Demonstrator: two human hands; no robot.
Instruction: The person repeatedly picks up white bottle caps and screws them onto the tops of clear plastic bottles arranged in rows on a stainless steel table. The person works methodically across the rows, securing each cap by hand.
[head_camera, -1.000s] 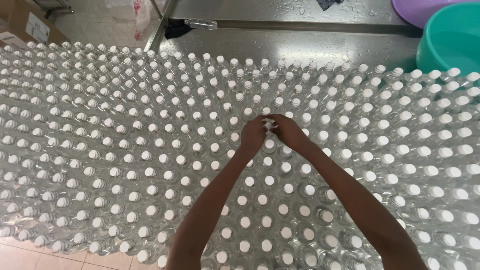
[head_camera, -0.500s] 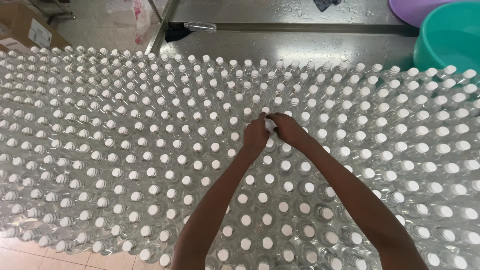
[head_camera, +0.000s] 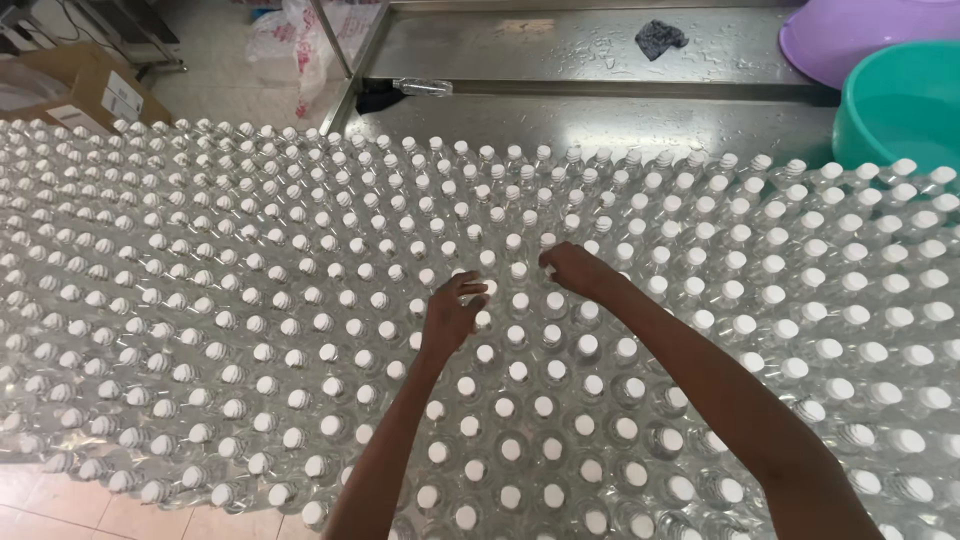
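Head view. Left hand (head_camera: 452, 312) and right hand (head_camera: 574, 268) reach over a dense field of clear capped bottles (head_camera: 300, 330). Left grip: fingers curled over a white cap (head_camera: 487, 288) near the field's middle, apparently pinching it. Right grip: fingers bent over another cap (head_camera: 549, 268) just beside; whether it pinches cannot be told. Behind: wet steel counter (head_camera: 600, 60), teal basin (head_camera: 900, 105), purple basin (head_camera: 860, 30), cardboard box (head_camera: 90, 95)
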